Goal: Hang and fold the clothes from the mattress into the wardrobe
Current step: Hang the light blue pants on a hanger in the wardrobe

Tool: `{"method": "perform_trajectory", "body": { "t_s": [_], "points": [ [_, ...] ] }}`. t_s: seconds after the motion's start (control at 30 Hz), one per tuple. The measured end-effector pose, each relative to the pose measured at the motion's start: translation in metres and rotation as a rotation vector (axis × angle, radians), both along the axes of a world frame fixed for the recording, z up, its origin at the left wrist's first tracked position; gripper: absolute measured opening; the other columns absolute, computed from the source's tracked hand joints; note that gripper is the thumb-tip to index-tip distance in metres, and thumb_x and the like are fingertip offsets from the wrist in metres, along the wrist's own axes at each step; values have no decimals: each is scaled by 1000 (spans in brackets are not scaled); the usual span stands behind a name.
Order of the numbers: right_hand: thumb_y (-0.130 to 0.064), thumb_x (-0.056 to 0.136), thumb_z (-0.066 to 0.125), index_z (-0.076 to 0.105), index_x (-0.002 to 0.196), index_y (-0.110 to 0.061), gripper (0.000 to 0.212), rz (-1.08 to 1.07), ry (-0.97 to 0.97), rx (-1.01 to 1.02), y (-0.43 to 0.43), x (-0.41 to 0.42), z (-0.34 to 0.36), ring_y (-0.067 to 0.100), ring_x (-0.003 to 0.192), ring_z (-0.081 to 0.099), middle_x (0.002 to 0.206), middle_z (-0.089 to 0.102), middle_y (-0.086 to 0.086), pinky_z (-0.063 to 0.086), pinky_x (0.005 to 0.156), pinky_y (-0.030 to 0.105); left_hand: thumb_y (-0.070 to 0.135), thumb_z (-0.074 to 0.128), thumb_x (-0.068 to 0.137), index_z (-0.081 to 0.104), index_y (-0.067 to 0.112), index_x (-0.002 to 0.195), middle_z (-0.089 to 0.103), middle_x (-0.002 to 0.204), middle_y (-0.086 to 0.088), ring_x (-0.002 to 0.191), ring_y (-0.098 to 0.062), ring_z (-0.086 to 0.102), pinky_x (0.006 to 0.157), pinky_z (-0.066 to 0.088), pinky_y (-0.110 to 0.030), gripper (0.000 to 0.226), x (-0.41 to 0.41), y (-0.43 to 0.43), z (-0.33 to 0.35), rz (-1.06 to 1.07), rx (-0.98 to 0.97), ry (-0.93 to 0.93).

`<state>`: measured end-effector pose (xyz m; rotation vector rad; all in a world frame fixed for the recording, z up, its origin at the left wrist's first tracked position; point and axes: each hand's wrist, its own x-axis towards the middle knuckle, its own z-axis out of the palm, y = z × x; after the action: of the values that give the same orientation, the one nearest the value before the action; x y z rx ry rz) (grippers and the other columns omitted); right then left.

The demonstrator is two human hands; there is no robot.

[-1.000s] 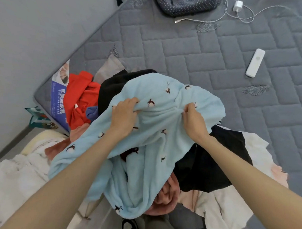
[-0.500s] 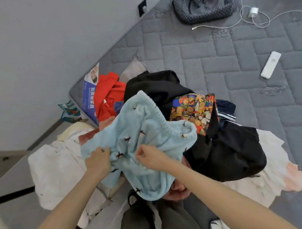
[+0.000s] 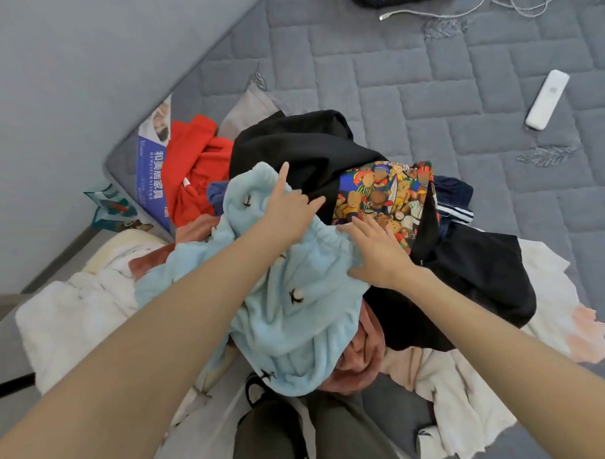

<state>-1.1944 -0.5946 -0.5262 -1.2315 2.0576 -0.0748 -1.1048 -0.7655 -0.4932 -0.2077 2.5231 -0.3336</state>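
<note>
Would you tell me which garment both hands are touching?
The light blue fleece: left hand and right hand lie on it, while the black garment and red garment sit beyond.

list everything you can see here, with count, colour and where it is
mattress: 1, grey quilted, under the pile
fleece garment: 1, light blue with small dark motifs, top of pile, centre
black garment: at least 1, black, behind the fleece garment
bear-print fabric: 1, multicolour, right of centre
red garment: 1, red, left side of pile
pink garment: 1, pink, under the fleece garment
white cloth: 1, white, lower left
remote: 1, white, far right on mattress
cable: 1, white, top right
left hand: 1, on the fleece garment, index finger straight, grip unclear
right hand: 1, fingers spread, on the fleece garment's edge
</note>
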Motion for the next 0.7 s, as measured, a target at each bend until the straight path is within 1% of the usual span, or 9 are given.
{"method": "perform_trajectory", "body": {
  "t_s": [0.1, 0.2, 0.27, 0.3, 0.37, 0.47, 0.53, 0.63, 0.7],
  "points": [
    [-39, 84, 68, 47, 131, -16, 56, 129, 33, 20, -9, 1, -1, 29, 146, 12, 155, 23, 7, 5, 116, 52, 30, 50, 92, 41, 24, 139, 54, 124, -4, 121, -24, 48, 116, 3, -48, 48, 18, -13, -8, 95, 13, -89],
    [-50, 84, 63, 62, 109, -15, 43, 215, 62, -28, -16, 12, 1, 23, 111, 51, 114, 54, 2, 23, 110, 41, 34, 58, 88, 40, 26, 136, 46, 126, -6, 117, -26, 45, 94, 32, -39, 52, 66, -20, -17, 311, 100, -43],
    [-52, 83, 62, 59, 96, -17, 37, 221, 80, -83, -18, 24, 4, 21, 87, 55, 91, 47, -3, 38, 78, 31, 27, 65, 84, 38, 27, 138, 42, 125, -13, 114, -32, 44, 79, 40, -41, 60, 103, -19, -22, 393, 68, 57],
    [-51, 83, 62, 53, 95, -19, 35, 203, 76, -116, -18, 31, 5, 20, 81, 54, 88, 44, -5, 34, 62, 29, 19, 72, 77, 46, 23, 133, 47, 119, -19, 106, -37, 49, 72, 44, -41, 62, 118, -19, -23, 405, 45, 145],
    [-47, 81, 64, 41, 101, -22, 39, 115, 46, -183, -18, 44, 8, 18, 73, 54, 84, 46, -8, 29, 50, 28, 4, 84, 53, 65, 12, 112, 59, 91, -23, 75, -38, 59, 55, 47, -40, 63, 144, -21, -22, 390, 21, 310],
    [-44, 79, 66, 43, 114, -23, 47, 12, 86, -214, -20, 57, 23, 16, 66, 52, 74, 46, -10, 29, 48, 28, 11, 88, 45, 68, 12, 103, 58, 70, -14, 54, -30, 54, 49, 40, -34, 62, 174, -22, -6, 371, 47, 363],
    [-46, 79, 66, 54, 98, -24, 32, 10, 118, -236, -23, 65, 38, 16, 72, 53, 74, 46, -10, 28, 52, 28, 14, 85, 48, 67, 10, 106, 56, 71, -15, 56, -32, 55, 51, 36, -35, 62, 189, -19, 14, 446, 96, 390],
    [-43, 76, 68, 50, 70, -36, 21, 15, -1, -324, -31, 78, 69, 14, 72, 51, 68, 45, -13, 27, 52, 25, 5, 68, 66, 62, 7, 117, 56, 84, -21, 70, -39, 57, 60, 39, -41, 52, 215, -12, 45, 595, 112, 483],
    [-42, 74, 70, 59, 84, -36, 15, 87, -54, -323, -37, 93, 92, 11, 74, 48, 72, 47, -16, 31, 56, 26, -1, 62, 72, 59, 11, 123, 56, 93, -20, 77, -40, 58, 62, 41, -41, 52, 240, -4, 65, 662, 115, 518]
  ]
}}
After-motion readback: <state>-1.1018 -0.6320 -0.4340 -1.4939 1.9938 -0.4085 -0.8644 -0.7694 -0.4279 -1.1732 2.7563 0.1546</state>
